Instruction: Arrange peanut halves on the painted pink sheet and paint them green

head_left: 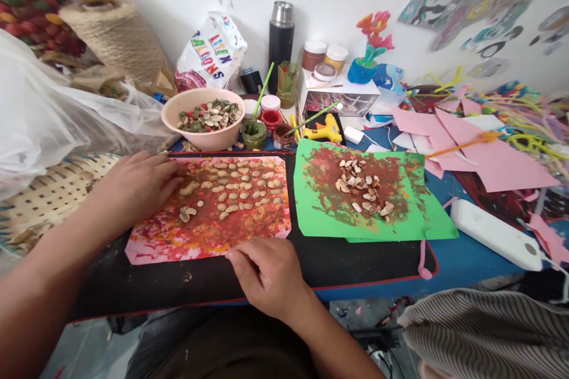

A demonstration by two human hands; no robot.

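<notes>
Landmark: painted sheet (178,237), on a black mat (204,284) on the table (466,266). Peanuts (245,185) in rows over its far right part; a few loose shell pieces (187,212) left of the rows. Left hand (144,185) palm-down over its left edge, fingers close together, tips beside the peanuts; grip hidden, can't tell if it holds anything. Right hand (269,272) loosely curled at its near edge, thumb tip along that edge; contents not visible, can't tell. Woven basket (66,189) left of sheet, bowl (204,142) just beyond its far edge, green sheets (309,213) with split shells (368,196) just right.
</notes>
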